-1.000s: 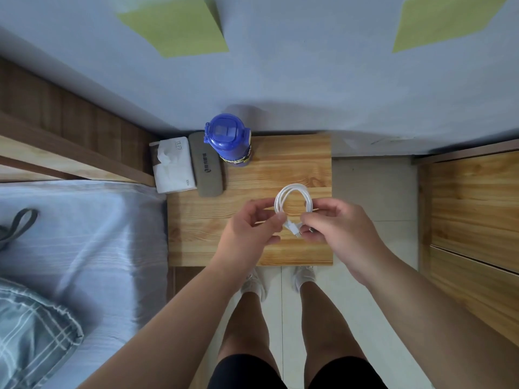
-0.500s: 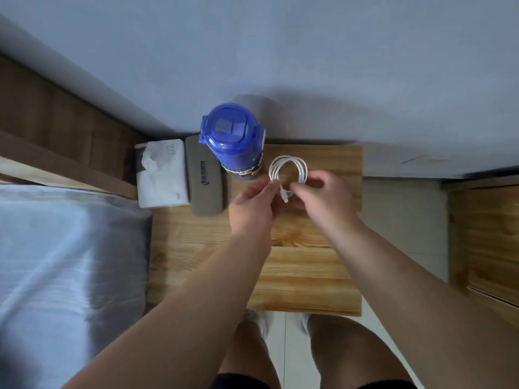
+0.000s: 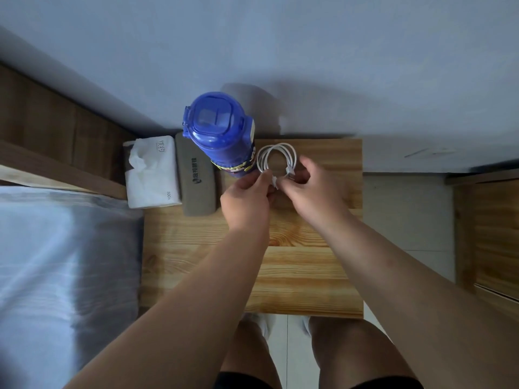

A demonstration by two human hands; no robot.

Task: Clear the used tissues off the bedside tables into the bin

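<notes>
The bedside table [image 3: 297, 279] is a square-topped piece of pale pine with strong orange-brown grain running side to side and a darker knot pattern near its middle. It stands level, its 12 o'clock edge against the wall [image 3: 309, 51] and its 9 o'clock edge beside the bed [image 3: 61, 262]. At the top's 10 o'clock corner lies a white soft tissue pack [image 3: 157, 181], flat on its back with its long side running from 12 to 6 o'clock. It reaches past the table's 9 o'clock edge. A crumpled white tissue [image 3: 138, 160] pokes up from its opening.
</notes>
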